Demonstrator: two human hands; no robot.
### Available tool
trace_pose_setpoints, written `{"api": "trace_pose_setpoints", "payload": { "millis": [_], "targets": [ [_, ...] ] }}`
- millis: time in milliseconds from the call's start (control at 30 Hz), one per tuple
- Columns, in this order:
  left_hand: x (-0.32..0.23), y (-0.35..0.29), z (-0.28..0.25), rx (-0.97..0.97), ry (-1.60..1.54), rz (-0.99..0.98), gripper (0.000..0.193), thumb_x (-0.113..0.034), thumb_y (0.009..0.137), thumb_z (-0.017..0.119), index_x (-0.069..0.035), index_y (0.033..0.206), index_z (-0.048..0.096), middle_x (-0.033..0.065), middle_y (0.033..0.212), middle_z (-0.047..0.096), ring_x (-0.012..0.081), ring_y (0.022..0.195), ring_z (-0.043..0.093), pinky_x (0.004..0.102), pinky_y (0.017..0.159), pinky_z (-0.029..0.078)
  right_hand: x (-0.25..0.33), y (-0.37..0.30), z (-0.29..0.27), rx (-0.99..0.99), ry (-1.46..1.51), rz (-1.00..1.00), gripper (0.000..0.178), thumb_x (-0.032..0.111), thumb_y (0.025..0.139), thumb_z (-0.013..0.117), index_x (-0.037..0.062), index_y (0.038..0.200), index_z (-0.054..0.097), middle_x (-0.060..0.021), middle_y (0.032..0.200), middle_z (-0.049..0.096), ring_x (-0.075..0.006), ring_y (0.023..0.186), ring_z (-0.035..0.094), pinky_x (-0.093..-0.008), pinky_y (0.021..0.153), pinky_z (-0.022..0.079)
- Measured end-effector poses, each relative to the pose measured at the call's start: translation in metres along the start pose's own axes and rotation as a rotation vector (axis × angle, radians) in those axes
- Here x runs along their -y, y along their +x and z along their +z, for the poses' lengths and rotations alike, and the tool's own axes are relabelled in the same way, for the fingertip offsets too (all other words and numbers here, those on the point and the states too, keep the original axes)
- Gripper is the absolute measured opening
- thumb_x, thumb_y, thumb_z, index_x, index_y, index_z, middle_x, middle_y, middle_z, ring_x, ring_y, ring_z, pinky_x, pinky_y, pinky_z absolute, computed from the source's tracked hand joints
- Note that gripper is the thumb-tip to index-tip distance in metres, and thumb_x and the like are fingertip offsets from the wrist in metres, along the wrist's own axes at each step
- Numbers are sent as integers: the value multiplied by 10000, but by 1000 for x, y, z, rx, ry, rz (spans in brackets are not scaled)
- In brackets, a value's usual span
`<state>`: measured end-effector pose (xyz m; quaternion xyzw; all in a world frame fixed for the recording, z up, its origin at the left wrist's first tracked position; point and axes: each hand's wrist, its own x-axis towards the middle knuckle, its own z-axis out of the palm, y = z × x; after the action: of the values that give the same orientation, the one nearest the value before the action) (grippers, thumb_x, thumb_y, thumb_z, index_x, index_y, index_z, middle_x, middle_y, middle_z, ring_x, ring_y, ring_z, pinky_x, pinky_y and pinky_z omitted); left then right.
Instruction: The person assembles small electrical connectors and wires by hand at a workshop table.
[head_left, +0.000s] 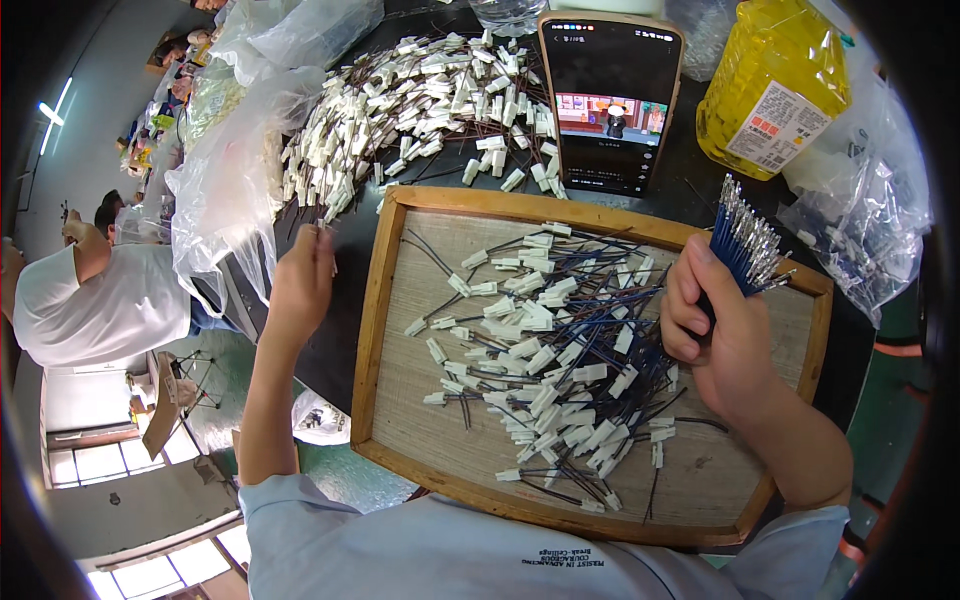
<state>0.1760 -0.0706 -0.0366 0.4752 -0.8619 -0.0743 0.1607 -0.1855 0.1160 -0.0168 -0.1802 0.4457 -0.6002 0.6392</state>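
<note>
My right hand (pixel 725 335) is closed round a bundle of blue wires (pixel 745 245), whose bare metal terminals fan out above the fingers. It is over the right side of a wood-framed tray (pixel 375 330). In the tray lies a loose heap of white plastic connectors (pixel 540 320) with dark and blue wires attached. Left of the tray, my left hand (pixel 305 275) has its fingertips pinched together at the near edge of a large pile of white connectors on brown wires (pixel 420 100). A white connector (pixel 321 223) shows at those fingertips; its wire is hidden.
A phone (pixel 610 100) stands upright behind the tray, its screen lit. Right of it is a yellow-filled plastic bottle (pixel 775 90), with a clear plastic bag (pixel 870 200) beside it. Another clear bag (pixel 230 170) hangs over the table's left side. A person in white (pixel 105 300) is farther left.
</note>
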Motion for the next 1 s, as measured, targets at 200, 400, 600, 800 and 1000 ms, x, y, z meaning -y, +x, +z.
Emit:
{"api": "trace_pose_setpoints", "payload": {
  "millis": [200,400,600,800,1000],
  "targets": [
    [-29,25,-7,34,-1524,-502,133,-188,957,421,-115,1057,471,73,784,593,39,426,358,162,321,245,-2,0,0,-44,4,-7,327,319,936,488,99,704,420,32,543,329,-51,443,299,-191,403,262],
    [-20,46,-4,259,-988,-429,208,-153,936,443,-75,1119,503,62,721,547,59,445,395,205,387,307,-1,-1,3,-51,-3,-10,324,315,943,472,99,709,412,30,540,323,-52,436,290,-192,400,261],
    [-47,59,-1,292,73,235,324,-182,892,518,-145,1212,483,167,689,589,320,625,598,394,582,464,-2,0,1,-53,-9,-21,328,315,949,461,98,709,406,28,535,321,-55,431,294,-195,395,260],
    [-42,47,3,186,342,254,221,-195,861,546,-114,1055,478,118,680,617,319,633,613,428,551,472,-1,0,2,-52,-16,-23,333,321,950,456,100,706,402,28,533,322,-58,428,294,-195,395,257],
    [-27,20,-10,267,522,117,243,-197,849,553,-87,1042,454,126,676,617,335,605,607,436,538,467,-2,1,3,-47,-18,-10,329,317,950,454,100,708,402,28,534,323,-58,428,297,-193,394,254]
  ]
}}
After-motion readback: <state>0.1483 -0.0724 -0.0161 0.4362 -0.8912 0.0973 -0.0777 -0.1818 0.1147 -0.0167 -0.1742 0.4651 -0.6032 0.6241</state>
